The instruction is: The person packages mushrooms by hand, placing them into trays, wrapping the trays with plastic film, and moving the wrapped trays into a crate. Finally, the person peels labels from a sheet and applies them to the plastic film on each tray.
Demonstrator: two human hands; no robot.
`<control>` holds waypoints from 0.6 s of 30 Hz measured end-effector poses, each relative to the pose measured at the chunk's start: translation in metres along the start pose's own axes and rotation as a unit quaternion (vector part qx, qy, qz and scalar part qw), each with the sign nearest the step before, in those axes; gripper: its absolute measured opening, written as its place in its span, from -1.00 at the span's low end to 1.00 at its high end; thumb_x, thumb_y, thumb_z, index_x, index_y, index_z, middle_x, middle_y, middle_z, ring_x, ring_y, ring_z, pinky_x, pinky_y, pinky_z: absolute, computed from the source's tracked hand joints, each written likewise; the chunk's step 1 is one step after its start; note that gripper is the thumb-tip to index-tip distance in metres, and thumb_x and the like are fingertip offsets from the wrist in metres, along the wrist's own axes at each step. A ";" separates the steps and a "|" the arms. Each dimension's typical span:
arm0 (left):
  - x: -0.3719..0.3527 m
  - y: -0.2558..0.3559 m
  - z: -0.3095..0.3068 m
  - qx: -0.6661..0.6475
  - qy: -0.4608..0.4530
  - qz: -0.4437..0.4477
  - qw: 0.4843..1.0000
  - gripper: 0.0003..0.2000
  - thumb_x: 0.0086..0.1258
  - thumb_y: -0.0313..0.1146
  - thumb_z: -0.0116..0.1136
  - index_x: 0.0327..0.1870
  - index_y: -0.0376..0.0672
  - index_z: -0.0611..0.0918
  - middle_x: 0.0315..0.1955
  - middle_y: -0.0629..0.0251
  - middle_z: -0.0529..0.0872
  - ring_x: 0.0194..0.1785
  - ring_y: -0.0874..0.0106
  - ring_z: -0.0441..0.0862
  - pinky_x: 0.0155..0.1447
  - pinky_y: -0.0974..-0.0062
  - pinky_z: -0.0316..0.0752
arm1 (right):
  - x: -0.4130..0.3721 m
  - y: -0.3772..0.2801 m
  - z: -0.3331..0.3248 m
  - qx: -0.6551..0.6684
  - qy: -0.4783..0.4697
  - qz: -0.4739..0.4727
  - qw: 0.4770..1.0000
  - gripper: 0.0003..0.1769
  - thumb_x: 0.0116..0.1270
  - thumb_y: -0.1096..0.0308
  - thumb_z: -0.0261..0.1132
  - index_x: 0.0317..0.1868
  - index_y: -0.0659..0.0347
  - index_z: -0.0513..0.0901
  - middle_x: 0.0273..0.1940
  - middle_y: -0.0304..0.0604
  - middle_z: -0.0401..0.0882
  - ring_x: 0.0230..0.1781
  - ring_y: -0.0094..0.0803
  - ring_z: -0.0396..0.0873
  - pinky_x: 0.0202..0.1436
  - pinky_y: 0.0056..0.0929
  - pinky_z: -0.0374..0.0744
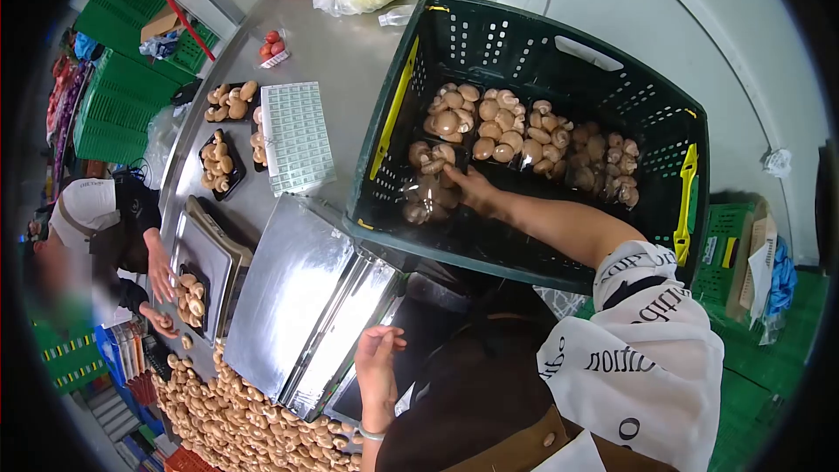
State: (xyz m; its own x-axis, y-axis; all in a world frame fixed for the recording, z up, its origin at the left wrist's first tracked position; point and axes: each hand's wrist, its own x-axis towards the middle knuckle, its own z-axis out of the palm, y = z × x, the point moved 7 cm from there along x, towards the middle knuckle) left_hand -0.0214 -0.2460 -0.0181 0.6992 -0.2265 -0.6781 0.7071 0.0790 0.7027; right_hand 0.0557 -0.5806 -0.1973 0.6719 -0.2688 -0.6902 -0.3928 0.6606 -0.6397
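My right hand (pixel 473 190) reaches into a dark green plastic crate (pixel 524 264). Its fingers are at the edge of a clear-wrapped tray of mushrooms (pixel 430 197) in the crate's near left corner and appear to grip it; part of them is hidden. Other packed mushroom trays (pixel 499 127) stand in a row along the crate's far side. My left hand (pixel 377 369), with a bracelet at the wrist, hovers beside a shiny metal wrapping machine (pixel 293 297). Its fingers are loosely bent and apart, with nothing in them.
Loose mushrooms (pixel 253 415) are heaped on the metal table (pixel 350 61). Left of the machine, a co-worker's hands (pixel 160 275) are near a mushroom tray (pixel 191 301) on a scale (pixel 223 249). A sheet of labels (pixel 297 135) and unwrapped trays (pixel 220 164) lie farther back.
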 end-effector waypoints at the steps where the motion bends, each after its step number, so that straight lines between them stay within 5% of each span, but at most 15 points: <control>1: 0.002 0.002 -0.001 -0.009 0.006 -0.001 1.000 -0.94 0.42 -0.51 0.09 -0.15 -0.22 0.56 -0.24 0.23 0.66 -0.24 0.47 0.57 -0.07 0.55 0.44 | -0.007 -0.012 -0.004 -0.135 0.002 0.025 0.991 -0.38 0.33 0.02 0.32 0.23 0.22 0.36 0.12 -0.11 0.47 0.07 -0.34 0.52 0.01 -0.21 0.59; 3: 0.004 0.011 -0.001 -0.010 0.010 0.001 1.000 -0.94 0.42 -0.51 0.09 -0.16 -0.21 0.56 -0.25 0.24 0.66 -0.24 0.47 0.56 -0.06 0.54 0.44 | -0.025 -0.043 -0.015 -0.392 0.005 0.074 0.917 -0.36 0.33 0.06 0.32 0.26 0.25 0.33 0.19 -0.03 0.40 0.12 -0.22 0.50 0.11 -0.18 0.55; 6: 0.013 0.016 -0.009 -0.013 0.022 0.021 0.999 -0.95 0.43 -0.50 0.09 -0.16 -0.21 0.56 -0.25 0.25 0.65 -0.24 0.47 0.56 -0.06 0.53 0.44 | -0.064 -0.106 0.007 -0.640 0.066 -0.264 0.719 -0.31 0.30 0.07 0.32 0.28 0.28 0.31 0.30 0.07 0.26 0.24 -0.03 0.36 0.31 -0.04 0.38; 9: 0.017 0.015 -0.011 -0.020 0.026 0.020 0.999 -0.95 0.43 -0.49 0.09 -0.16 -0.20 0.56 -0.26 0.26 0.65 -0.25 0.47 0.55 -0.05 0.51 0.44 | -0.091 -0.120 0.063 -0.707 -0.019 -0.461 0.536 -0.29 0.26 0.05 0.32 0.30 0.24 0.32 0.33 0.08 0.23 0.37 0.04 0.19 0.44 0.05 0.16; 12: 0.018 0.017 -0.005 -0.007 0.013 0.014 1.000 -0.93 0.43 -0.48 0.10 -0.14 -0.22 0.57 -0.25 0.25 0.66 -0.24 0.46 0.57 -0.05 0.50 0.45 | -0.067 -0.088 0.085 -0.739 -0.074 -0.457 0.490 -0.22 0.22 0.00 0.32 0.35 0.21 0.30 0.39 0.08 0.16 0.49 -0.01 0.01 0.53 0.08 -0.07; 13: 0.016 0.018 0.000 0.002 0.005 0.012 1.000 -0.92 0.43 -0.48 0.10 -0.14 -0.22 0.57 -0.24 0.24 0.66 -0.23 0.46 0.58 -0.05 0.50 0.45 | -0.045 -0.068 0.076 -0.712 -0.083 -0.442 0.539 -0.20 0.23 -0.05 0.29 0.36 0.21 0.28 0.41 0.09 0.14 0.50 -0.02 -0.02 0.54 0.08 -0.14; 18: 0.004 0.012 -0.001 0.031 -0.016 0.021 0.999 -0.90 0.42 -0.48 0.10 -0.12 -0.26 0.58 -0.23 0.23 0.67 -0.22 0.47 0.59 -0.05 0.52 0.47 | -0.047 -0.067 0.086 -0.713 -0.106 -0.455 0.523 -0.19 0.22 -0.06 0.29 0.35 0.21 0.27 0.30 0.03 0.22 0.40 -0.02 0.12 0.49 0.04 -0.05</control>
State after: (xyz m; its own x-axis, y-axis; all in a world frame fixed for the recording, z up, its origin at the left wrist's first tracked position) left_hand -0.0100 -0.2453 -0.0129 0.7240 -0.2560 -0.6405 0.6680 0.0287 0.7436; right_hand 0.1044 -0.5520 -0.0924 0.9830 0.1673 0.0760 0.1837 -0.9080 -0.3764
